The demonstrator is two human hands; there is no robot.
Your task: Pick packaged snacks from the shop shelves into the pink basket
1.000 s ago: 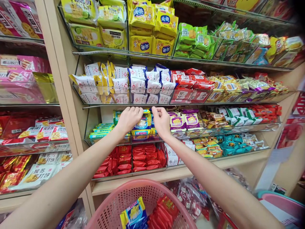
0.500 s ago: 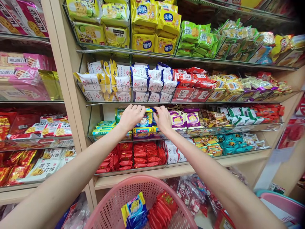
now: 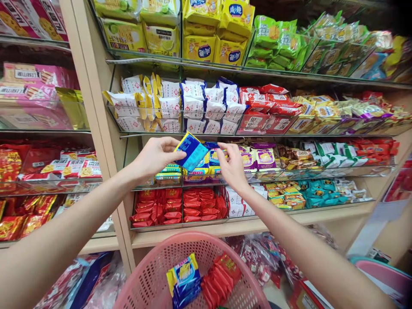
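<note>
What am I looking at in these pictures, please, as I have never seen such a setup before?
There is no machine here: a person works with two bare hands, and every picture comes from one camera worn on the head, looking forward and down. In front are shelves filled with wrapped snack packets. The left hand holds a blue packet with a yellow edge. The right hand is raised beside it, fingers loosely bent, with nothing visibly in its grasp. Below stands a pink basket with holes in its sides; blue-and-yellow packaging and red packets lie inside.
</note>
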